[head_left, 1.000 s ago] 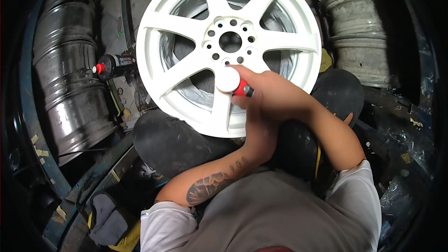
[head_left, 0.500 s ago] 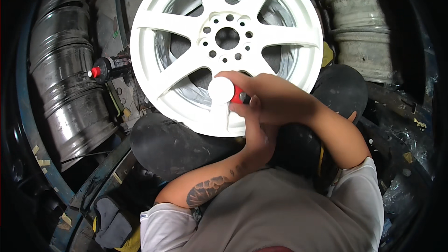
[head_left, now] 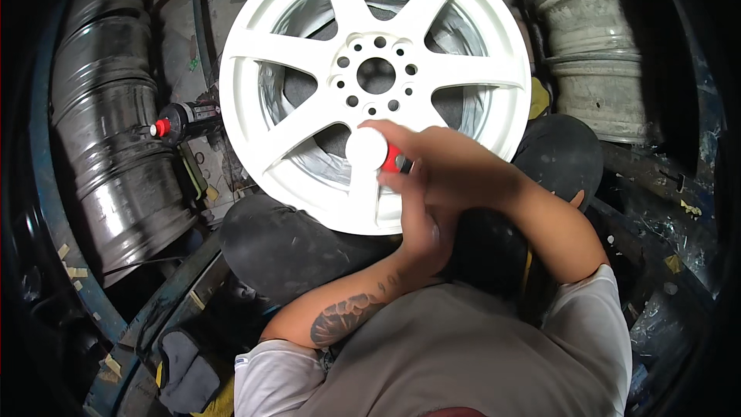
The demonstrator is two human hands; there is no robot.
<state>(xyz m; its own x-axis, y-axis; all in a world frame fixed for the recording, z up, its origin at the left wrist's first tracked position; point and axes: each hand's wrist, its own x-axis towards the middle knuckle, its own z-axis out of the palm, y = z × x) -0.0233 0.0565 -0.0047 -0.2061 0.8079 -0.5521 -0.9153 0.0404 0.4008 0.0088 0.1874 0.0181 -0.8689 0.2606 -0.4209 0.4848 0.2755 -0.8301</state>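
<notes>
White-capped spray can [head_left: 370, 150] sits clasped in the right hand [head_left: 455, 170], the left hand [head_left: 421, 224] cupped just beneath. Behind the grip leans a white alloy wheel [head_left: 370, 69] (seven spokes); bare steel rims [head_left: 116, 147] crowd the grimy floor [head_left: 664, 208] beyond.

A cluttered workshop floor [head_left: 231, 38] carries a bare steel wheel barrel [head_left: 116, 154] at nine o'clock, a black spray can [head_left: 189, 120] beside it, and stacked rims [head_left: 590, 54] at two o'clock.
</notes>
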